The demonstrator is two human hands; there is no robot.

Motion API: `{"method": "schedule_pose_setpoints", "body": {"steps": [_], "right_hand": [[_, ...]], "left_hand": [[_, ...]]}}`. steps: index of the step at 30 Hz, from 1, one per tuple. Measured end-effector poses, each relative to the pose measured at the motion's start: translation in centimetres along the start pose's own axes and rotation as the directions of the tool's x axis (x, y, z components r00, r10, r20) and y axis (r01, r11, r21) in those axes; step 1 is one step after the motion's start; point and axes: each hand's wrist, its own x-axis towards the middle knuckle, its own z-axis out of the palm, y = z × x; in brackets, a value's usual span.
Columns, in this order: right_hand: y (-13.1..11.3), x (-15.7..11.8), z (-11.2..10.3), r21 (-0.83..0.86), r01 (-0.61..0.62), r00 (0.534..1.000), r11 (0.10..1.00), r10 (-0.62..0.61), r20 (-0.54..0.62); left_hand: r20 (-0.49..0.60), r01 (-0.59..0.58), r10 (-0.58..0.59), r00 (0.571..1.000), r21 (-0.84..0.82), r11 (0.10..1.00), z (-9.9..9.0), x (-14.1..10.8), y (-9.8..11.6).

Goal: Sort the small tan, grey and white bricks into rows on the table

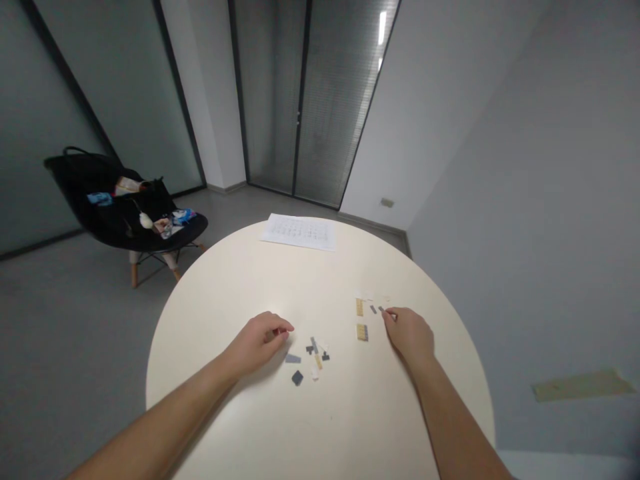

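My left hand [263,340] hovers over or rests on the table's left half, its thumb and forefinger curled with a small gap at the tips; whether something small lies between them is hard to see. To its right is a loose group of small pieces: a grey wedge-like piece [293,359], a dark square piece [297,378], a tan strip [319,361] and several others. My right hand [410,333] pinches at a small grey piece [381,309] near the table. Left of it lie another grey piece [373,309], a tan block [359,307] and a tan-and-grey block [363,333].
A round white table [240,273] fills the lower middle. A printed sheet [299,231] lies at its far edge. At the left stands a black chair [85,200] with bags and packets on it. Walls and glass panels are behind.
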Motion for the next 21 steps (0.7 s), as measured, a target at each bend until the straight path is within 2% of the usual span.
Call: {"method": "schedule_pose_setpoints", "body": {"steps": [5,16,19,21], "right_hand": [[-0.18,0.03,-0.03,0.002,0.013,1.0,1.0,-0.013,-0.008],[-0.49,-0.09,-0.27,0.015,0.043,0.999,0.999,-0.042,-0.01],[-0.63,-0.3,-0.51,0.042,0.049,0.997,0.998,-0.047,-0.061],[-0.86,-0.65,-0.73,0.079,0.072,0.989,0.994,-0.061,-0.133]], "left_hand": [[0.014,-0.041,0.042,0.999,-0.024,0.999,-0.11,-0.13,0.08],[0.043,-0.057,0.058,0.997,-0.031,0.998,-0.2,0.02,0.38],[0.074,-0.072,0.072,0.995,-0.014,0.997,-0.39,0.06,0.56],[0.132,-0.096,0.092,0.987,0.026,0.995,-0.69,0.08,0.76]]}}
